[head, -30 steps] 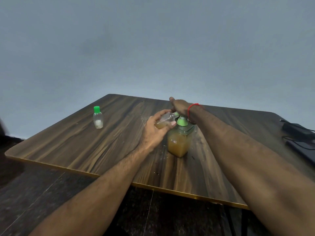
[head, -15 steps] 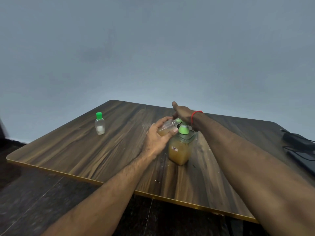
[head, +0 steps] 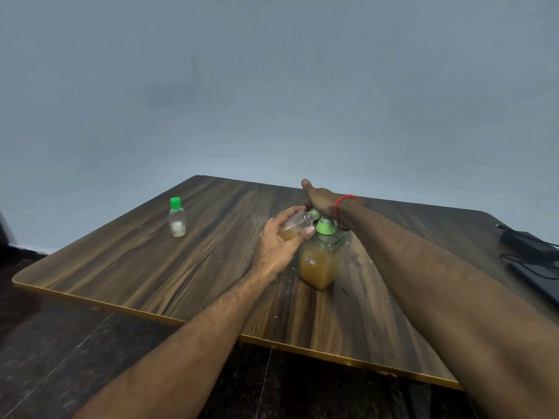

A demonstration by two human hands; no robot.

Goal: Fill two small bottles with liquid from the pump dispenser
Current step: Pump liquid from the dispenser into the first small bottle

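Left hand (head: 279, 241) grip clamped on tilted small bottle (head: 295, 225) at nozzle, right hand (head: 320, 201) flat on pump dispenser (head: 320, 261)

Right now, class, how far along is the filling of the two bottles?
Done: nothing is finished yet. In hand: the left hand holds a tilted open bottle, partly filled with amber liquid, at the spout while the right hand presses the dispenser. Left: top it up, then the capped bottle, standing apart on the table, still looks almost empty of liquid.
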